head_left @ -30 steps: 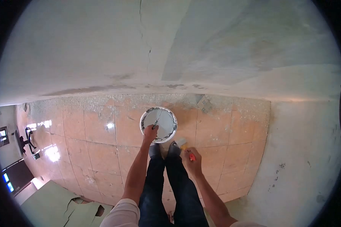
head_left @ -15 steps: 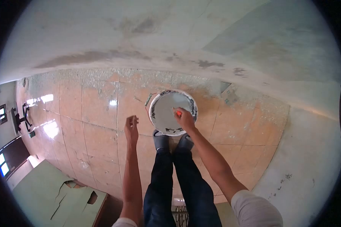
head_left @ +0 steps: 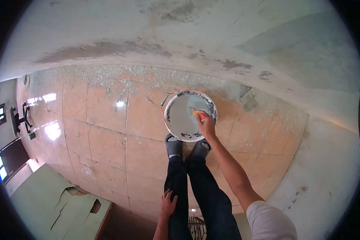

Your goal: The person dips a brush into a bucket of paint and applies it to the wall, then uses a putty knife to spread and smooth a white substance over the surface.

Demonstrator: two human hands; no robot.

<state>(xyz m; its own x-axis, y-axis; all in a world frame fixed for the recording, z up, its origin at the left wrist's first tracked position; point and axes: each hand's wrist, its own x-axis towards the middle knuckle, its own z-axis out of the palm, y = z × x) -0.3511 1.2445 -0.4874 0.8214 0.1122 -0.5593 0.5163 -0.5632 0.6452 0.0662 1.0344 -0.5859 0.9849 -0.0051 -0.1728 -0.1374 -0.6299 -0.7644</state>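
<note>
A white bucket [head_left: 171, 130] stands on the floor just beyond my feet. It holds pale grey, paint-like material [head_left: 179, 114], with dark flecks and smears around the inner wall. Over the right part of the bucket, my right hand [head_left: 206, 123] is closed around a small tool with a red and yellow handle [head_left: 195, 113]. The tool's working end is too small to make out, near a wet-looking patch of the grey material. My left hand [head_left: 169, 203] rests on my left leg in dark trousers, fingers apart and holding nothing.
A patchy wall [head_left: 128, 24] rises close beyond the bucket. White flakes litter the orange tile floor [head_left: 104, 132] along its base. A broken green panel [head_left: 48, 204] lies at lower left, and a black-framed object [head_left: 26, 120] stands at far left.
My left hand has come down from beside the bucket onto my left leg. My right hand stays over the bucket, and the tool's yellow part now shows. The view has shifted slightly.
</note>
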